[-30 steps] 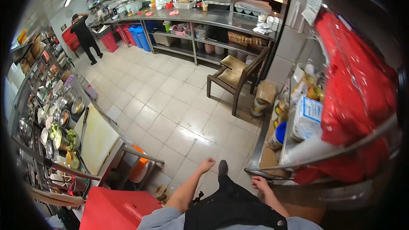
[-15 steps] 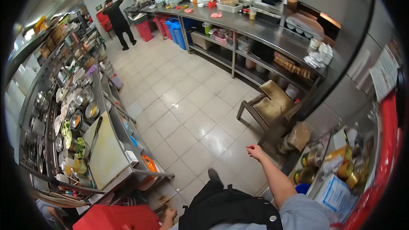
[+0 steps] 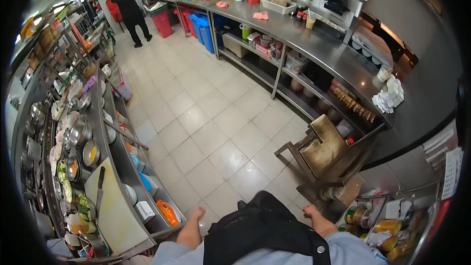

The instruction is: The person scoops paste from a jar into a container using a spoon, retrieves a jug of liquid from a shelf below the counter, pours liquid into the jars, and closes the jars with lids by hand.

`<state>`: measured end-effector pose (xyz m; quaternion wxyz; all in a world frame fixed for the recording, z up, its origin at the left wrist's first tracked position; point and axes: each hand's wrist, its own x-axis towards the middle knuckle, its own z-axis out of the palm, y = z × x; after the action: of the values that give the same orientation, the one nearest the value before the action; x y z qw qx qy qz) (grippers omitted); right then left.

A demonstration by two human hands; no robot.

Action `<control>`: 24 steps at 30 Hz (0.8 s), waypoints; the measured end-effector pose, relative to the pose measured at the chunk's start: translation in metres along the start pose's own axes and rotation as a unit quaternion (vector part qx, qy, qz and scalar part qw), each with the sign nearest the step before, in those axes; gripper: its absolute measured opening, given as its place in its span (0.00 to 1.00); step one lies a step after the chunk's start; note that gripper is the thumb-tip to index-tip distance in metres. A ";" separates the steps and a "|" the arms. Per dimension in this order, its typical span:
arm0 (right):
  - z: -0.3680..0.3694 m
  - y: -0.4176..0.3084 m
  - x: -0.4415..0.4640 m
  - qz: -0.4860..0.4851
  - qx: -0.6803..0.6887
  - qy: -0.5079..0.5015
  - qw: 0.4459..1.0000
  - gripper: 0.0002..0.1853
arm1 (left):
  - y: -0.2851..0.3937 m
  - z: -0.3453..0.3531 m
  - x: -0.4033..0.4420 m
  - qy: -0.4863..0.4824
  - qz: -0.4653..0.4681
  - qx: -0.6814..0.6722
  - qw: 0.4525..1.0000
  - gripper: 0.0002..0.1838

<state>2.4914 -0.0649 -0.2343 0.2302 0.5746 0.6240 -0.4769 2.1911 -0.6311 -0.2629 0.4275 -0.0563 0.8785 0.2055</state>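
Observation:
My left hand (image 3: 197, 213) hangs low at my side, fingers curled in, with nothing visible in it. It is nearest to the front corner of the steel counter with a cutting board (image 3: 112, 197) and a knife (image 3: 100, 189) on it. On my other side, my right hand (image 3: 311, 210) is loosely closed, and no object shows in it. It hovers over the floor, apart from the worn wooden chair (image 3: 324, 149). A black apron (image 3: 262, 230) covers my front.
Tiled floor (image 3: 216, 122) runs between the left counter and a long steel counter (image 3: 294, 32). Bowls of food line the left side. Blue bins (image 3: 205, 37) and a red bin (image 3: 161, 23) stand farther off. A person in black (image 3: 131, 12) stands at the back. Jars (image 3: 387, 228) fill a right-hand shelf.
I have moved forward along the aisle, so counters and chair appear shifted. My left hand has swung forward and up, my right hand back and down. The person keeps both arms raised.

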 end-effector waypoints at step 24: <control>0.063 -0.752 0.239 -0.412 -0.155 0.008 0.898 0.22 | 0.170 -0.156 0.105 0.063 -0.174 -0.453 0.872 0.10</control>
<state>1.7144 0.0867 -0.2129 0.0940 0.2267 0.8730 -0.4214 1.9646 -0.5328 -0.2053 0.3278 -0.4089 0.6899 0.4994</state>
